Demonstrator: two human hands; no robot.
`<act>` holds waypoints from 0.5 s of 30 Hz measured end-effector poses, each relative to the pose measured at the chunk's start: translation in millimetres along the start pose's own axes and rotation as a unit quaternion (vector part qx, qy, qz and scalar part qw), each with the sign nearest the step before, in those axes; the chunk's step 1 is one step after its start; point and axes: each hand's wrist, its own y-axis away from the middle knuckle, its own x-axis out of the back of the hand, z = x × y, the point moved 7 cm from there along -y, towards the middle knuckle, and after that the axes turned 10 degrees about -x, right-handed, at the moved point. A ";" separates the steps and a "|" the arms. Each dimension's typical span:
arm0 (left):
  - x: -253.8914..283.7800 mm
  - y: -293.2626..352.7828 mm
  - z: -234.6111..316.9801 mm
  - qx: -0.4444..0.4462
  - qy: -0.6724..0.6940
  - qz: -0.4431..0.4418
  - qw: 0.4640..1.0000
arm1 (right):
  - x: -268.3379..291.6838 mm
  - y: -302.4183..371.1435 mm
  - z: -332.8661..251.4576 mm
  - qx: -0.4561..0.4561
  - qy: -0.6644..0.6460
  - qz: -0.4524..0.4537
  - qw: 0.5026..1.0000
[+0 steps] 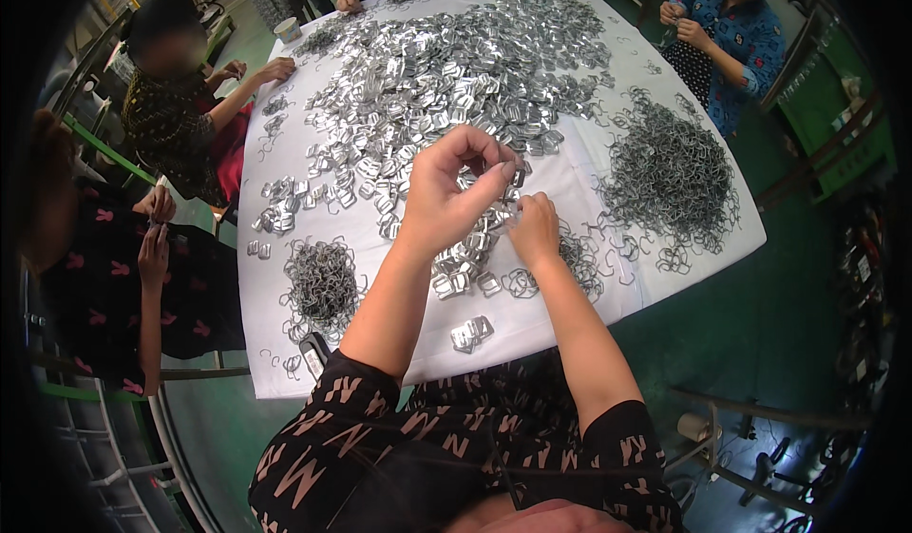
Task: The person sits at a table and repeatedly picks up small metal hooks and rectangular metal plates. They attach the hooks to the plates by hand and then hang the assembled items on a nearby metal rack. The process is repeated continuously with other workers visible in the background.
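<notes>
My left hand is raised over the near side of a heap of flat silvery metal buckles. Its thumb and forefinger are pinched together on a small silvery metal piece; its exact shape is too small to tell. Lower and to the right, my right hand is closed, fingertips down, close to the left one. Whatever its fingers hold is hidden. Below my hands lie more buckles and a small pile of bent wire hooks, partly covered by my right hand.
The white-covered table carries a large wire-hook pile at right and a smaller hook pile at left. A few buckles and a dark handheld object lie near the front edge. Other people sit around the table, handling small pieces.
</notes>
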 end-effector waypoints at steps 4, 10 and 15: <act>-5.8 4.5 -4.0 0.002 -0.013 -0.024 1.000 | 12.5 -2.5 5.8 -0.042 -0.137 -0.075 0.987; -38.0 21.5 -1.5 -0.001 -0.055 -0.114 0.992 | 113.8 20.5 -3.4 -0.056 -0.545 -0.107 0.830; -77.8 36.4 20.0 -0.008 -0.056 -0.186 0.981 | 191.7 63.5 -17.7 0.001 -0.541 -0.088 0.836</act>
